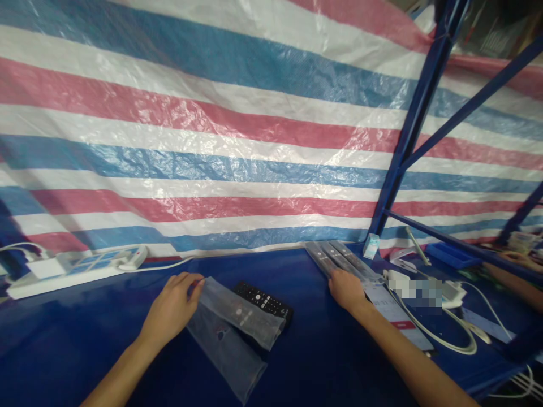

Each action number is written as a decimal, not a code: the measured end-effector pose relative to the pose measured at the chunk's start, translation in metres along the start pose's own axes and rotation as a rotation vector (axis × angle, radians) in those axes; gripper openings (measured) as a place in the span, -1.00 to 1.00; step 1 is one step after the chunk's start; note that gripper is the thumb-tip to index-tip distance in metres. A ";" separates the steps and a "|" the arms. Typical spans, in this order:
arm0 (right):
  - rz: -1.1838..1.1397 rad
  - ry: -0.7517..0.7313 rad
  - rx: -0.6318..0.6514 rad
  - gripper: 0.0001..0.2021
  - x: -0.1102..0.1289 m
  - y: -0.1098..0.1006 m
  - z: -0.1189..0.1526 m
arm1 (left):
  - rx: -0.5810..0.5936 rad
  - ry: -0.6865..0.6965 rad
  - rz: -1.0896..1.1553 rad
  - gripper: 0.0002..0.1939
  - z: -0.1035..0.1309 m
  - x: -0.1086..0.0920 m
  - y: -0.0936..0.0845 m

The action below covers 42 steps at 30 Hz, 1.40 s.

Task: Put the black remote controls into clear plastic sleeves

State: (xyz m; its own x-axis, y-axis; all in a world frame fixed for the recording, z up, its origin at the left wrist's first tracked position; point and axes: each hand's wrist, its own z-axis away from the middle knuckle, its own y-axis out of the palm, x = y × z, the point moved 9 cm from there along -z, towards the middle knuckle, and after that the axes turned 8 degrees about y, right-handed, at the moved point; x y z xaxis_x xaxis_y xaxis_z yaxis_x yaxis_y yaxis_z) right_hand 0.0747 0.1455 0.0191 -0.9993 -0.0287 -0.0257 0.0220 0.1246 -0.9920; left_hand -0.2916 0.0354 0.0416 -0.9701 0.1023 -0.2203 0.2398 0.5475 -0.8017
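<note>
My left hand pinches the upper end of a clear plastic sleeve with its thumb and fingers. Another frosted plastic sleeve overlaps it and fans out to the right; whether anything is inside is hard to make out. Partly under that sleeve lies a black remote control with rows of buttons. My right hand is closed at the near end of a bagged remote control, leftmost of several lying side by side. Its fingertips are mostly hidden behind the hand.
A phone with a lit screen lies right of my right forearm, beside white cables. A small light-blue box stands by the blue metal post. At left sits a white power strip. Another person's arm shows far right.
</note>
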 end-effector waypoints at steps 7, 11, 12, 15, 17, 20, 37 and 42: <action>-0.103 -0.218 0.064 -0.77 0.028 0.007 0.036 | -0.092 0.061 -0.009 -0.63 -0.010 -0.040 -0.014; -0.236 -0.354 0.111 -0.80 0.030 0.002 0.071 | 0.070 0.158 0.029 -0.66 -0.029 -0.091 0.008; -0.281 -0.377 0.122 -0.80 0.029 0.001 0.079 | 0.149 0.176 0.046 -0.67 -0.036 -0.104 0.020; -0.420 -0.424 0.125 -0.80 0.022 -0.006 0.095 | 0.422 0.205 0.129 -0.71 -0.056 -0.138 0.066; -0.496 -0.427 0.091 -0.78 0.014 -0.012 0.099 | 0.510 0.213 0.167 -0.75 -0.072 -0.153 0.092; -0.557 -0.403 0.026 -0.76 -0.002 -0.018 0.101 | 0.584 0.191 0.196 -0.78 -0.095 -0.165 0.128; -0.629 -0.366 -0.013 -0.72 -0.044 -0.007 0.107 | 0.809 0.112 0.195 -0.71 -0.099 -0.170 0.174; -0.619 -0.368 -0.032 -0.69 -0.051 -0.004 0.107 | 0.819 0.090 0.170 -0.71 -0.098 -0.170 0.176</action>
State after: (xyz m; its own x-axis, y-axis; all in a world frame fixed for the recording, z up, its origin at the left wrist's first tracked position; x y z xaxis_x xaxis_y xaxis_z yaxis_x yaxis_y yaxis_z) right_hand 0.1286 0.0399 0.0112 -0.7529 -0.4346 0.4943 -0.5514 0.0063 -0.8342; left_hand -0.0882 0.1959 -0.0078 -0.9092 0.2139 -0.3571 0.3014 -0.2535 -0.9192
